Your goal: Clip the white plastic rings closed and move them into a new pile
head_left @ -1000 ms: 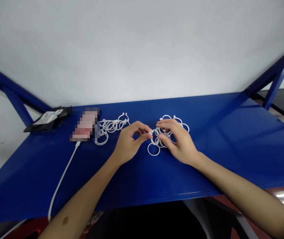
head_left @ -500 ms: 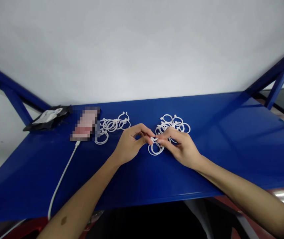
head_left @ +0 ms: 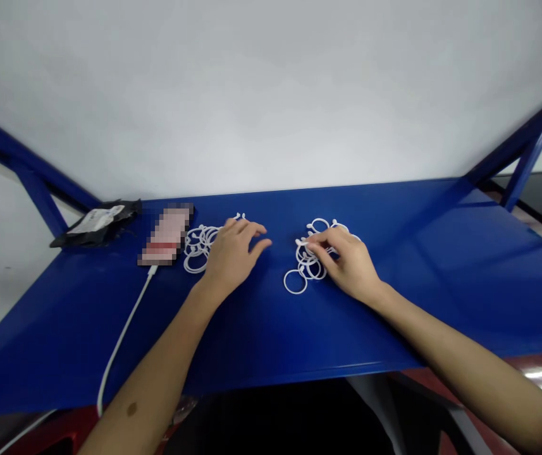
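Observation:
My left hand (head_left: 233,253) is beside and partly over the left pile of white shower curtain rings (head_left: 197,260), fingers apart with nothing between them. The rings are thin open hoops with small ball ends. Part of that pile is hidden under the hand. At the right pile of shower curtain rings (head_left: 315,270), my right hand (head_left: 346,262) has thumb and forefinger pinched on the ball end of a white shower curtain ring (head_left: 300,242). The palm covers some of the rings there. One ring (head_left: 295,292) lies flat at the pile's near left edge.
A phone (head_left: 166,234) with a blurred screen lies left of the rings, its white cable (head_left: 126,332) running over the front edge. A black plastic packet (head_left: 100,224) with a white label is at the far left. Blue frame braces (head_left: 38,196) flank the blue tabletop (head_left: 271,341).
My left hand has let go at the right pile, moved left to the other rings and opened. My right hand has shifted slightly up and away, still pinching.

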{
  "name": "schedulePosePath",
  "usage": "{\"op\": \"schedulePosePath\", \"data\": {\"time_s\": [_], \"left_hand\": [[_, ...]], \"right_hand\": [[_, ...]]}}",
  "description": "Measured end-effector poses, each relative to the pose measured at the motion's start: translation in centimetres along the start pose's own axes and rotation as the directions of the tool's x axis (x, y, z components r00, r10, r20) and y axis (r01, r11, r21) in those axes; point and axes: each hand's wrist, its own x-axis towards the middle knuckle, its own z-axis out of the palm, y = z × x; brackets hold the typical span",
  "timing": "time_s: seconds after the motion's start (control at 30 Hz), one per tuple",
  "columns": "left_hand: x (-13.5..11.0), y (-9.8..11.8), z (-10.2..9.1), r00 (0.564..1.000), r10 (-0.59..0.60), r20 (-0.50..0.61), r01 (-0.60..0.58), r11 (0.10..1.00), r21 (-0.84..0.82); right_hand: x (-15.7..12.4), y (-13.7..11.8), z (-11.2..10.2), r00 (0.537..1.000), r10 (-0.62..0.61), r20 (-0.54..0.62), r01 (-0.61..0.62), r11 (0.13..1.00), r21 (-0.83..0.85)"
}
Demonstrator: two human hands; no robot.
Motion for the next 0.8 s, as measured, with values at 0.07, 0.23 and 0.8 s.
{"op": "schedulePosePath", "data": {"time_s": [0.07,0.23,0.8], "left_hand": [[0.1,-1.2,-0.2,0.997,-0.053,-0.047,0.063,0.97,0.234],[0.0,-2.6,-0.2,0.986,-0.166,-0.031,0.162,0.881,0.445],[0.1,-0.5,-1.2,0.968,-0.223,-0.115,0.195,0.957,-0.216]], "right_hand": [[0.3,0.9,-0.1,0.998,0.045,-0.041,-0.047,0.997,-0.061],[0.5,2.6,-0.1,0.997,0.054,-0.046,-0.063,0.978,-0.199],[0.0,0.9,0.3,1.0,-0.026,-0.017,0.022,0.981,-0.195]]}}
